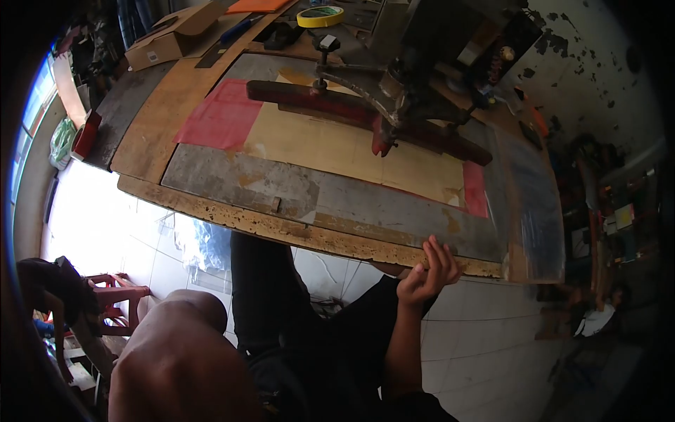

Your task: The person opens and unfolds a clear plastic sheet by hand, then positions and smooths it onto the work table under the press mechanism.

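My right hand [427,273] rests at the worn front edge [330,241] of the wooden table, its fingers stretched up over the rim with nothing in them. In front of it lies a grey metal plate [239,172], topped by a pale yellow sheet [316,144] with pink-red pieces [223,116] at its ends. Above the sheet hangs a dark red bar [316,100], part of a press-like machine [397,88]. My left arm [183,359] is bent at the lower left; its hand is out of view.
A cardboard box [169,41] and a yellow tape roll [320,16] sit at the back of the table. Clear plastic sheeting [536,225] covers its right end. At the left, a red stool [119,299] stands on the tiled floor [464,337].
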The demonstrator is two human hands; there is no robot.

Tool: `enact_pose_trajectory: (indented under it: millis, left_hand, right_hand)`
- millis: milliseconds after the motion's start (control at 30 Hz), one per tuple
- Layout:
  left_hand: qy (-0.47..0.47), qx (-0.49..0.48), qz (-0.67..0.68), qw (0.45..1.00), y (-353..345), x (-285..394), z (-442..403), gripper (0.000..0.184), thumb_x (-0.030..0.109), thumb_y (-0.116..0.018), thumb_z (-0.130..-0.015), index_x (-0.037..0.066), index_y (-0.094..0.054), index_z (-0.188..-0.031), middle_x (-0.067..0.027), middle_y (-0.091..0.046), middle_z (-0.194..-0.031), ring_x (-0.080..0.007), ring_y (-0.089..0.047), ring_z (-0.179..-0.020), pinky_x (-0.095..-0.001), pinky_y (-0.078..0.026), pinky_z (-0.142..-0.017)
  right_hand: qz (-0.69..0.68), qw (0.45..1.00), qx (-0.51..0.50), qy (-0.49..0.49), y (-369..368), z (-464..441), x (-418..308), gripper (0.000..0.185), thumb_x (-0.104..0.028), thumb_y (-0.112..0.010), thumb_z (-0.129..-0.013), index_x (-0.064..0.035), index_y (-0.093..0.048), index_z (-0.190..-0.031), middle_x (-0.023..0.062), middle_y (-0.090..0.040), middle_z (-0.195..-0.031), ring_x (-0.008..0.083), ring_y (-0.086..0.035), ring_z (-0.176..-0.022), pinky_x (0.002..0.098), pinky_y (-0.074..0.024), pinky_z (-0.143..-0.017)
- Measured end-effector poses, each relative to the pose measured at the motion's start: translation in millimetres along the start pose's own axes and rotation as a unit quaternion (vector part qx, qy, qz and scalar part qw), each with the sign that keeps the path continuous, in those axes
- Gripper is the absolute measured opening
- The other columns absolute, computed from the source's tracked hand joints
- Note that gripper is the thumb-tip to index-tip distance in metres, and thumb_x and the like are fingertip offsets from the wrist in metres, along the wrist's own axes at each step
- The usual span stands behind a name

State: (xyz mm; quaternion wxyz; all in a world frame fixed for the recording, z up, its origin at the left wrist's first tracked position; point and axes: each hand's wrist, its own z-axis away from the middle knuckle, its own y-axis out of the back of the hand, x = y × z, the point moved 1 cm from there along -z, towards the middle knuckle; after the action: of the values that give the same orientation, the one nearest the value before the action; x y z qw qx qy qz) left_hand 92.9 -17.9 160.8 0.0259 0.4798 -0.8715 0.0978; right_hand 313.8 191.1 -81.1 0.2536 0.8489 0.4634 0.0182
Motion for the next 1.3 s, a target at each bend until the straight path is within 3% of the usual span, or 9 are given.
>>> enact_pose_trajectory:
  millis: [300,367,967,1100,1133,1167,1233,1267,1300]
  left_hand:
    - [-0.015,-0.007,0.003,1.000,5.6,-5.2,-4.4,0.035,0.032,-0.068,-0.103,0.012,-0.073,-0.131,-0.0035,-0.059,-0.069,-0.0080,-0.050,-0.046,-0.0235,-0.030,-0.040]
    - [-0.018,-0.005,-0.003,1.000,4.8,-4.8,-5.4,0.034,0.031,-0.068,-0.103,0.013,-0.073,-0.130,-0.0029,-0.059,-0.069,-0.0078,-0.049,-0.045,-0.0236,-0.029,-0.040]
    - [-0.057,0.000,-0.029,0.998,8.3,-15.2,-12.6,0.026,0.029,-0.065,-0.105,0.018,-0.077,-0.125,0.0026,-0.052,-0.065,-0.0058,-0.042,-0.043,-0.0250,-0.022,-0.040]
    - [-0.116,0.023,-0.070,0.990,16.3,-22.3,-12.9,0.025,0.029,-0.064,-0.105,0.020,-0.078,-0.124,0.0038,-0.050,-0.064,-0.0054,-0.040,-0.042,-0.0252,-0.020,-0.041]
    - [0.229,-0.149,0.065,0.960,31.5,0.5,-7.3,0.027,0.035,-0.073,-0.102,0.017,-0.077,-0.123,0.0027,-0.060,-0.069,-0.0059,-0.045,-0.043,-0.0260,-0.026,-0.039]
    - [0.226,-0.089,-0.001,0.970,37.4,10.0,6.9,0.023,0.029,-0.076,-0.099,0.008,-0.078,-0.109,-0.0061,-0.069,-0.080,-0.0139,-0.060,-0.057,-0.0289,-0.042,-0.050]
    - [0.236,0.012,-0.130,0.963,51.7,4.1,34.5,0.027,0.025,-0.080,-0.095,-0.001,-0.077,-0.092,-0.0130,-0.077,-0.084,-0.0218,-0.071,-0.065,-0.0316,-0.054,-0.057]
    - [0.248,0.053,-0.191,0.948,60.0,-1.7,41.5,0.029,0.026,-0.081,-0.094,-0.002,-0.075,-0.089,-0.0110,-0.076,-0.078,-0.0218,-0.069,-0.058,-0.0314,-0.052,-0.052]
    - [0.325,0.065,-0.331,0.883,69.8,-2.2,44.1,0.022,0.022,-0.083,-0.089,0.001,-0.076,-0.089,-0.0092,-0.074,-0.078,-0.0214,-0.068,-0.060,-0.0335,-0.053,-0.056]
  right_hand:
    - [-0.017,1.000,-0.013,-0.003,0.6,0.0,-0.7,0.044,-0.035,-0.046,-0.108,-0.0019,-0.074,-0.116,0.0095,-0.076,-0.124,0.0312,-0.058,-0.125,0.0480,-0.0330,-0.115]
    - [-0.002,1.000,0.002,-0.009,0.1,-0.6,-1.5,0.041,-0.035,-0.045,-0.108,-0.0089,-0.075,-0.116,0.0025,-0.077,-0.123,0.0261,-0.059,-0.123,0.0451,-0.0352,-0.108]
    - [-0.012,1.000,0.002,-0.023,-2.2,3.6,0.3,0.041,-0.037,-0.044,-0.108,-0.0108,-0.075,-0.117,0.0016,-0.078,-0.122,0.0252,-0.059,-0.127,0.0480,-0.0233,-0.119]
    - [-0.002,1.000,-0.001,-0.023,-2.4,5.6,1.6,0.042,-0.037,-0.044,-0.108,-0.0110,-0.075,-0.117,0.0012,-0.078,-0.122,0.0250,-0.059,-0.128,0.0484,-0.0238,-0.119]
    - [-0.003,1.000,0.005,-0.020,-3.6,6.5,2.4,0.042,-0.037,-0.043,-0.108,-0.0107,-0.075,-0.118,0.0012,-0.078,-0.122,0.0249,-0.058,-0.128,0.0483,-0.0238,-0.119]
    - [-0.005,1.000,0.010,-0.017,-4.8,6.5,2.6,0.042,-0.037,-0.043,-0.108,-0.0105,-0.075,-0.118,0.0013,-0.078,-0.121,0.0249,-0.058,-0.127,0.0483,-0.0237,-0.118]
    - [-0.008,1.000,0.015,-0.013,-5.7,5.3,1.9,0.043,-0.037,-0.043,-0.109,-0.0103,-0.075,-0.118,0.0013,-0.078,-0.122,0.0247,-0.059,-0.127,0.0482,-0.0243,-0.118]
    - [-0.010,1.000,0.021,-0.009,-5.7,4.6,1.9,0.044,-0.038,-0.043,-0.109,-0.0100,-0.075,-0.119,0.0013,-0.078,-0.122,0.0245,-0.059,-0.126,0.0481,-0.0248,-0.117]
    - [-0.011,1.000,0.025,-0.008,-6.0,3.9,1.7,0.044,-0.038,-0.043,-0.109,-0.0100,-0.075,-0.119,0.0013,-0.078,-0.122,0.0245,-0.059,-0.126,0.0481,-0.0248,-0.117]
